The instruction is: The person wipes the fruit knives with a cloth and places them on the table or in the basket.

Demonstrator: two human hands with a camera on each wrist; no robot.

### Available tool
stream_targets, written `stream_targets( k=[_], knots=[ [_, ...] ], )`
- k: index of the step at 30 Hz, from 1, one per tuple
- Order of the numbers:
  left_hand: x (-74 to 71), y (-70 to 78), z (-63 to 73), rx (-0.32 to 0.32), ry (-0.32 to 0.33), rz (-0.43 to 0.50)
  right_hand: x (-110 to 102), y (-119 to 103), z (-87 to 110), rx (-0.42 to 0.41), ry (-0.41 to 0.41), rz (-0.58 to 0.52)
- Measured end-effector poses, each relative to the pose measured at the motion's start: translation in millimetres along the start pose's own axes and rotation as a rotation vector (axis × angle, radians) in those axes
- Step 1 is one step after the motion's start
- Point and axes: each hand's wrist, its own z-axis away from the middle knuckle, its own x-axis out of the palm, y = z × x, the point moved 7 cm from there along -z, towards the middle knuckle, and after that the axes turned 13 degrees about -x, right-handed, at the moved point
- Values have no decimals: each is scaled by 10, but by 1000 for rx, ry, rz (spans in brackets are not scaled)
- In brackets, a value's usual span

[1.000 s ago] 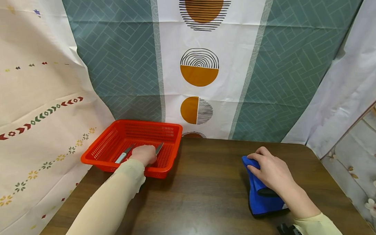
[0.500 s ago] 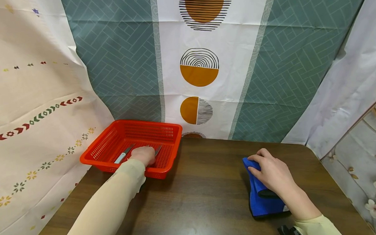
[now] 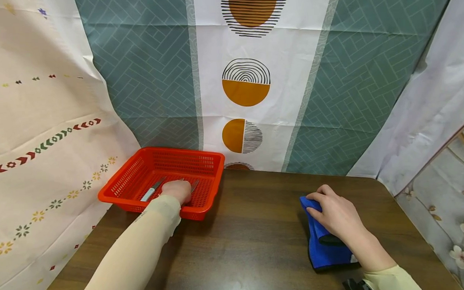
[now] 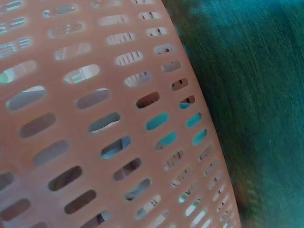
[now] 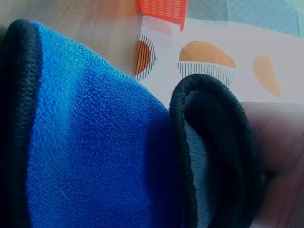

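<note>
My left hand [image 3: 176, 192] reaches over the front rim of the red plastic basket [image 3: 207, 156], its fingers hidden. A knife blade [image 3: 195, 186] sticks out to the right from under that hand, which appears to grip the knife. Left of it in the basket lies a knife with a pale handle [image 3: 147, 195]. In the left wrist view the slotted basket wall [image 4: 137, 111] hides most of the hand. At the right, my right hand [image 3: 337, 211] pinches a blue cloth [image 3: 328, 252] with a dark border. In the right wrist view the cloth [image 5: 104, 137] is folded over into a loop.
The brown wooden table [image 3: 250, 238] stretches between basket and cloth. A patterned curtain [image 3: 249, 76] hangs at its back edge. More fabric hangs along the left [image 3: 45, 177] and right sides. A black strap device [image 3: 357, 286] sits at the right wrist.
The knife blade under my left hand has dropped slightly down and left, and a small tip now shows just above that hand. The right hand and cloth have barely moved.
</note>
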Motion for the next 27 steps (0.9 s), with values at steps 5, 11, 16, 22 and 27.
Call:
stream_targets(
  k=[5, 11, 16, 22, 27],
  knots=[
    [-113, 36, 70, 27, 87, 0, 8, 41, 59, -4, 1, 7],
    [-270, 120, 254, 95, 239, 14, 23, 121, 132, -2, -12, 12],
    [-350, 180, 459, 128, 335, 47, 19, 190, 187, 8, -30, 18],
    [-386, 240, 684, 170, 403, 90, 51, 326, 257, 32, -75, 19],
    [-384, 325, 875, 243, 483, 92, 94, 470, 337, 69, -117, 27]
  ],
)
